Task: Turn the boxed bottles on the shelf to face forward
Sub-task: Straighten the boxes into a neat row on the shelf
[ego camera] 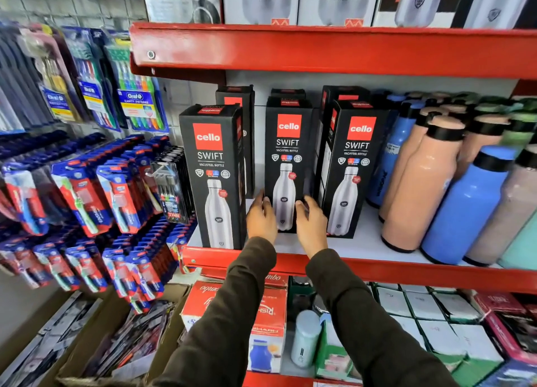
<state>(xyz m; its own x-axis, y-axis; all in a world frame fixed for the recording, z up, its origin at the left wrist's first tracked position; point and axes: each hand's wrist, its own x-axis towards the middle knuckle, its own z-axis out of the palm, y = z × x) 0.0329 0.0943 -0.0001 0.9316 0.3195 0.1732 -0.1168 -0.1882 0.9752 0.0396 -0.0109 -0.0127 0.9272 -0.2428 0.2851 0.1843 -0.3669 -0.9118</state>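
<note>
While both hands sit at the lower part of the middle box, centre of frame, the grip looks light: left hand curls its fingers onto the box's left edge, right hand presses fingers against its lower right front corner, so both are grasping that box, though how firmly I cannot tell. Box stands upright on the white shelf, long axis vertical, printed front toward the camera, maybe a touch angled. Left box stands just beside it toward frame left, nearer the shelf lip, front also facing out. Right box is just right of centre, turned a little so its left side panel shows. More black boxes stand behind the front row, faces hidden. Loose bottles lean in a crowd at frame right, near the right box. Key relation: middle box lies straight ahead of both hands, between them, neither hand clearly nearer; any twist would go about its vertical axis. Right box probably needs squaring next, and the right hand is nearer to it.
</note>
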